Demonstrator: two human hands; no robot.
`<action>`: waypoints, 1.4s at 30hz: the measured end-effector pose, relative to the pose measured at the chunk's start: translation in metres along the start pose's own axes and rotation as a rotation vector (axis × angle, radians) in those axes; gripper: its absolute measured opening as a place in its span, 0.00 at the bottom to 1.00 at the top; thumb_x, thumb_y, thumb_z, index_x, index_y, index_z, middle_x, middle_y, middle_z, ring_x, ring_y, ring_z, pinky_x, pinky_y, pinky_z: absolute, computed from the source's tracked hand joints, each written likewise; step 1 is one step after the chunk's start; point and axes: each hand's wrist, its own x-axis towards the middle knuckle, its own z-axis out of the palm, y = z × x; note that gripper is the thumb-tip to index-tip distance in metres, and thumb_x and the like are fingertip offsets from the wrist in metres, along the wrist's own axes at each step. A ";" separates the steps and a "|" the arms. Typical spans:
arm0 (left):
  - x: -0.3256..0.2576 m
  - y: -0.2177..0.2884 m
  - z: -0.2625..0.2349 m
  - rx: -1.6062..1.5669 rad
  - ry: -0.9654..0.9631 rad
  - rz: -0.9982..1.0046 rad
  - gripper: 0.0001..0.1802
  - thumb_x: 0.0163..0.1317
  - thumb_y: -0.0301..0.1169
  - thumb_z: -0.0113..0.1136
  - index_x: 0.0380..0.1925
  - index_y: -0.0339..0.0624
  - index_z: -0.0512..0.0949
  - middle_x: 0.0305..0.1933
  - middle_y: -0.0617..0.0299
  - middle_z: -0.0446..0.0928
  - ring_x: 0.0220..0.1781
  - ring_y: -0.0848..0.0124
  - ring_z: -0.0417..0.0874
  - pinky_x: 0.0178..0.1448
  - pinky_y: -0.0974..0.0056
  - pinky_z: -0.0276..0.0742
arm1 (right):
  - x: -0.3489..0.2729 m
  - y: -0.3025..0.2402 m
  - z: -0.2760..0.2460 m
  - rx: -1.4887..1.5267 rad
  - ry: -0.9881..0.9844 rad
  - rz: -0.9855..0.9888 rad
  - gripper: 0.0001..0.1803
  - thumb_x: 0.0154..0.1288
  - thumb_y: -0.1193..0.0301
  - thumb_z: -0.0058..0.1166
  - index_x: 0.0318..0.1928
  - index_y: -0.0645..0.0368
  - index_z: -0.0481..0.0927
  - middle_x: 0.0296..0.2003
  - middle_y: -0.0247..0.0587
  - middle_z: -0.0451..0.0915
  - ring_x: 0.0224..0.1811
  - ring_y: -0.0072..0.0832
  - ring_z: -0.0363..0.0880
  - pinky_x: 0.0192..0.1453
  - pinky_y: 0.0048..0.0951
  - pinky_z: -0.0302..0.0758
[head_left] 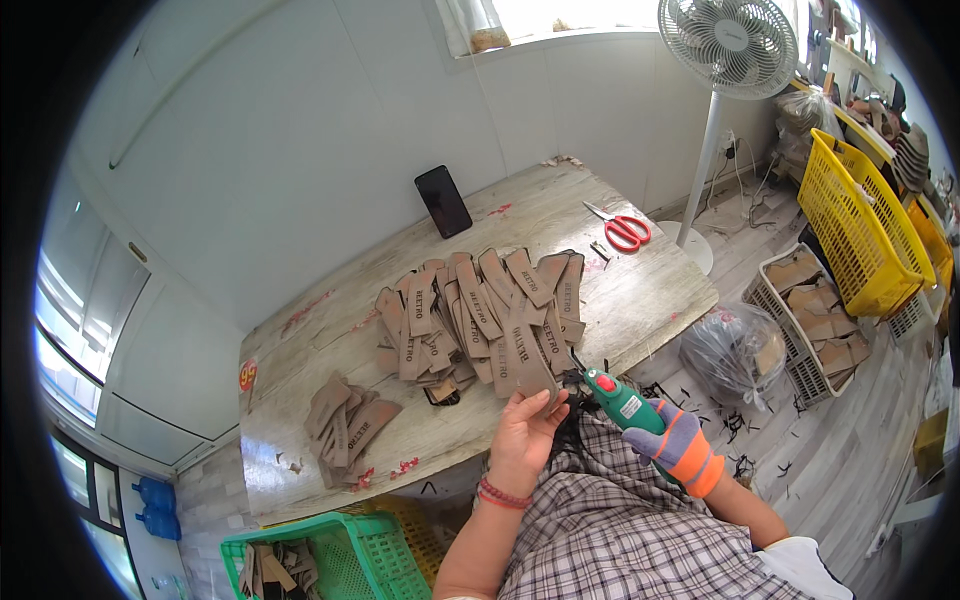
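Observation:
My bare left hand (526,428), with a red bead bracelet at the wrist, pinches the lower end of a brown strip-shaped piece (527,368) with dark lettering. My right hand (680,448), in a grey and orange glove, is wrapped round a green handheld power cutter (622,402) with a red button. The cutter's dark tip lies just right of the held piece; whether they touch I cannot tell. Behind the piece is a heaped pile of similar brown pieces (470,300). A smaller stack of them (345,425) lies to the left on the worn table (290,345).
Red-handled scissors (627,233) and a black phone (443,202) lie farther back. Below the table's left edge stands a green basket (375,555) holding pieces. A stand fan (730,45), a yellow crate (860,215) and a filled plastic bag (738,352) are right. Dark scraps litter the floor.

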 end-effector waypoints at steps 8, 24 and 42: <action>0.006 -0.006 0.011 0.291 0.004 0.331 0.09 0.62 0.19 0.58 0.42 0.36 0.75 0.39 0.58 0.81 0.42 0.68 0.83 0.47 0.63 0.81 | -0.007 -0.022 0.008 -0.178 -0.063 0.092 0.30 0.54 0.59 0.71 0.52 0.63 0.76 0.29 0.33 0.82 0.26 0.15 0.77 0.30 0.19 0.75; 0.007 -0.008 0.006 0.386 0.095 0.379 0.06 0.60 0.20 0.62 0.38 0.34 0.79 0.39 0.59 0.83 0.38 0.75 0.82 0.46 0.70 0.76 | 0.000 0.001 0.011 -0.265 -0.031 -0.075 0.31 0.53 0.55 0.70 0.51 0.62 0.78 0.25 0.35 0.81 0.24 0.17 0.77 0.31 0.22 0.76; -0.022 0.069 -0.039 0.268 0.319 0.735 0.11 0.62 0.21 0.59 0.44 0.35 0.76 0.46 0.57 0.80 0.44 0.71 0.80 0.50 0.66 0.76 | 0.004 -0.021 0.024 -0.068 -0.083 0.066 0.24 0.59 0.67 0.66 0.52 0.66 0.75 0.29 0.33 0.80 0.24 0.16 0.76 0.28 0.20 0.72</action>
